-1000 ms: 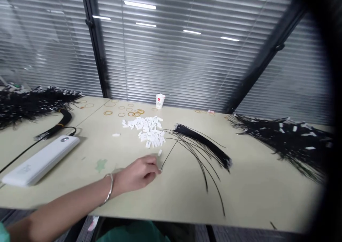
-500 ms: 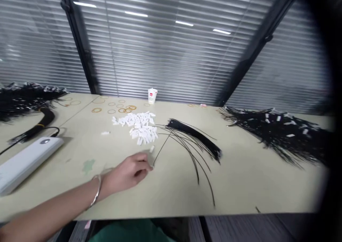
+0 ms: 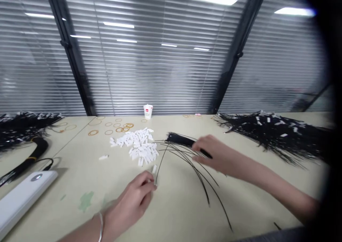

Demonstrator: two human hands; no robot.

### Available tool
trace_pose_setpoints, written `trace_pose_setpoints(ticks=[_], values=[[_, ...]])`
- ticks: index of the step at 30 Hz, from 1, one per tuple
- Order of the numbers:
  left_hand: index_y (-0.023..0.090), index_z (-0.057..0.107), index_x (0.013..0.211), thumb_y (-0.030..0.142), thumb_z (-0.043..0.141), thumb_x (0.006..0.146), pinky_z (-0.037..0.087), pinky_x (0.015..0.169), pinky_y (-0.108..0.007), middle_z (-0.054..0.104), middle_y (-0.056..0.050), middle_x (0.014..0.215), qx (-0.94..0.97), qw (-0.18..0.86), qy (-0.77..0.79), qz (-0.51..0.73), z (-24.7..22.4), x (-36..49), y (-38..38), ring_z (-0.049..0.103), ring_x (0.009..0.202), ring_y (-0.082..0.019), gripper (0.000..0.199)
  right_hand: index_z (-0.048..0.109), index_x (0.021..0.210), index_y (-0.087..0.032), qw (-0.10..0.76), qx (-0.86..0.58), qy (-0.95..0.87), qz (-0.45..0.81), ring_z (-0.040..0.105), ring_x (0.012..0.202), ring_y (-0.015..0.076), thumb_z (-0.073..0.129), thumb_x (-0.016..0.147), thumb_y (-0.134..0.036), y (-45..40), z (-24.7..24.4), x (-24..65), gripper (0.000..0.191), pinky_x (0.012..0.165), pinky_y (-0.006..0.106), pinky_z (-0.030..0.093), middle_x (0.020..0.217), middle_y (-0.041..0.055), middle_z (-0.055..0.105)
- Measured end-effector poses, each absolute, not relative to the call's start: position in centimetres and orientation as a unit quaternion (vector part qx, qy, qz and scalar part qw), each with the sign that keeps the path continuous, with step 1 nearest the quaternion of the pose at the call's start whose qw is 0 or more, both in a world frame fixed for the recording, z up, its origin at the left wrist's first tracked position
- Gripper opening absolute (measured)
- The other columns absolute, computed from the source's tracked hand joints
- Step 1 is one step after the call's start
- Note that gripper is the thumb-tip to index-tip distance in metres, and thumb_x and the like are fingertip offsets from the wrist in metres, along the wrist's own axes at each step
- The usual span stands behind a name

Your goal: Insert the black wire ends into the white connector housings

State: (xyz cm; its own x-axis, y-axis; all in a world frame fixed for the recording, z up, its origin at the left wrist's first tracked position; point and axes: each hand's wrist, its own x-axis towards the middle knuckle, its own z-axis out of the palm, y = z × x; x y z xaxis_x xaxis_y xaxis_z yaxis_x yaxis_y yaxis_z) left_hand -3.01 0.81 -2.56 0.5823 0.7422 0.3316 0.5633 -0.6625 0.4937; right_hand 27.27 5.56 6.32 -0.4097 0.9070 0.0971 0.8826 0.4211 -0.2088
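My left hand (image 3: 137, 195), with a silver bangle on its wrist, is closed in a pinch on the end of a thin black wire (image 3: 161, 162). That wire runs from its fingertips up toward the near end of a black wire bundle (image 3: 176, 138). One small white piece (image 3: 154, 169) lies just above the left fingers. Over the bundle's right part is my right hand (image 3: 211, 153), slightly blurred, thumb and fingers apart, hiding that part. Several loose black wires (image 3: 199, 174) fan out below it. A pile of small white pieces (image 3: 144, 151) lies beyond my left hand.
Dark wires with white ends lie heaped at the right (image 3: 272, 131) and left (image 3: 26, 126). A white power bank (image 3: 26, 199) with a cable sits at left. Rubber bands (image 3: 125, 128) and a paper cup (image 3: 148, 111) are near the blinds (image 3: 157, 57).
My right hand has come in from the right over the black bundle. My left hand still pinches the wire end. The camera view has shifted.
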Motion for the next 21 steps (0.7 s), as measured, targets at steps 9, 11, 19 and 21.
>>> trace_pose_setpoints(ticks=[9, 11, 19, 21], values=[[0.02, 0.055, 0.103, 0.003, 0.036, 0.087, 0.047, 0.083, -0.03, 0.053, -0.006, 0.104, 0.878, 0.192, 0.368, 0.24, -2.2, -3.2, 0.6, 0.053, 0.098, -0.016, 0.031, 0.055, 0.07, -0.018, -0.055, -0.542, -0.835, 0.083, 0.057, 0.075, 0.0214, 0.055, 0.079, -0.033, 2.5, -0.2, 28.5, 0.018, 0.062, 0.031, 0.038, 0.076, 0.0039, 0.061], [0.021, 0.056, 0.103, 0.003, 0.036, 0.087, 0.048, 0.082, -0.029, 0.054, -0.005, 0.103, 0.876, 0.197, 0.369, 0.239, -2.3, -3.5, 0.6, 0.053, 0.097, -0.015, 0.031, 0.054, 0.07, -0.018, -0.061, -0.531, -0.84, 0.093, 0.058, 0.071, 0.0181, 0.048, 0.082, -0.024, 2.3, -0.6, 28.5, 0.015, 0.06, 0.029, 0.037, 0.076, 0.0021, 0.061], [0.022, 0.057, 0.104, 0.003, 0.038, 0.088, 0.048, 0.078, -0.029, 0.058, -0.005, 0.097, 0.881, 0.193, 0.35, 0.253, -2.6, -4.0, 0.8, 0.053, 0.093, -0.016, 0.031, 0.054, 0.074, -0.015, -0.047, -0.586, -0.807, 0.053, 0.059, 0.077, 0.0271, 0.046, 0.073, -0.008, 4.6, -2.0, 30.3, 0.011, 0.057, 0.031, 0.033, 0.082, 0.0114, 0.061], [0.021, 0.058, 0.102, 0.002, 0.04, 0.087, 0.048, 0.077, -0.03, 0.059, -0.004, 0.095, 0.88, 0.192, 0.346, 0.262, -2.5, -3.9, 0.8, 0.053, 0.092, -0.016, 0.031, 0.052, 0.07, -0.016, -0.038, -0.608, -0.792, 0.049, 0.059, 0.075, 0.0268, 0.049, 0.07, -0.011, 5.1, -2.1, 31.0, 0.006, 0.055, 0.03, 0.031, 0.079, 0.0107, 0.06]])
